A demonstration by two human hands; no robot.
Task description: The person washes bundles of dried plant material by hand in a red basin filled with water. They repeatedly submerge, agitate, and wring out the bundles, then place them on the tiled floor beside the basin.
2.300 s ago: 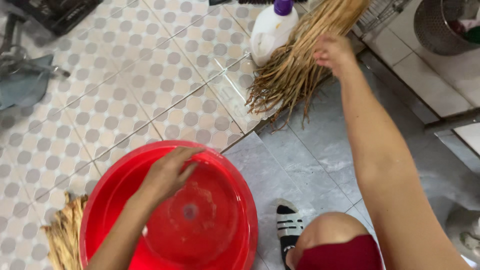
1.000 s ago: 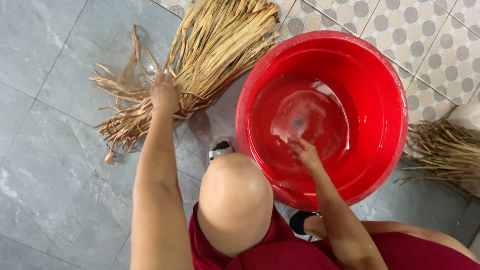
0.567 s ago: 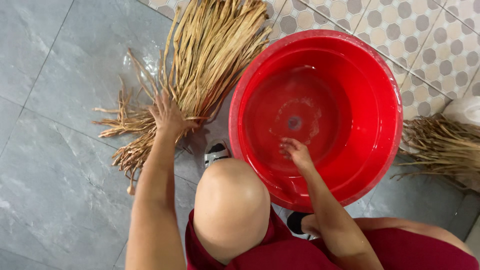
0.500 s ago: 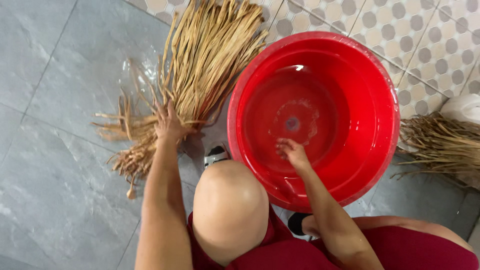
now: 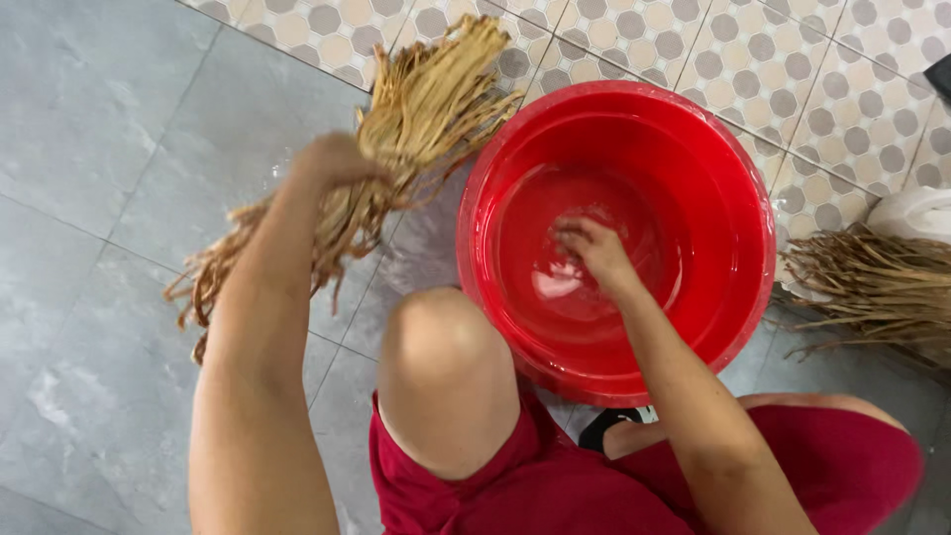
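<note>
Head view looks straight down on a floor of large grey tiles [image 5: 89, 129], which gives way at the top to a band of small patterned tiles [image 5: 634, 30]. Biggest thing on it is a round red plastic basin [image 5: 753, 228], standing right of centre with a shallow pool of water in the bottom. The person squats over it in red shorts [image 5: 535, 485], one bare knee [image 5: 446, 367] just beside the basin's near-left rim.

Next in size is the bundle of dry straw-coloured fibres [image 5: 426, 109], left of the basin and lifted off the grey tiles. Its long axis runs diagonally: the tighter, bunched end points up and right toward the patterned tiles, close to the basin's rim, while the loose frayed end [image 5: 213, 277] hangs down and left. The left hand [image 5: 332, 159] is closed around the bundle near its middle (the fingers themselves are hidden behind the fibres).

A second heap of the same fibres [image 5: 872, 287] lies at the right edge, with a white rounded object [image 5: 916, 213] just above it, too cropped to identify.

The right hand [image 5: 589, 248] is down inside the basin, fingers loosely curled and spread at the water, gripping nothing.
</note>
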